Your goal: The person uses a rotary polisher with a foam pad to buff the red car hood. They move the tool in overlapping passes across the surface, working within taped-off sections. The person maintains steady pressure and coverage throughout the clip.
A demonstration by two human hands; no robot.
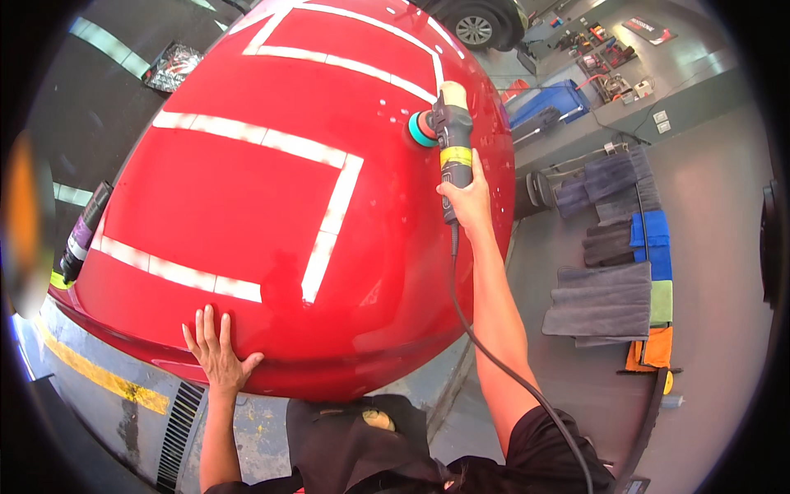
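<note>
On the right of the red panel (222,198), a polisher (455,123); right hand (469,196) wrapped round its body. Left hand (218,352) well apart, spread at the near edge. Best: pad (421,130) flat, pressure even, cord (491,352) clear of the panel.

To my right, a grey wall (716,239) carries white sockets (661,117) near its top edge; to my left, a yellow stripe (103,375) on the grey floor (90,410) ends beside a drain grate (179,432).
</note>
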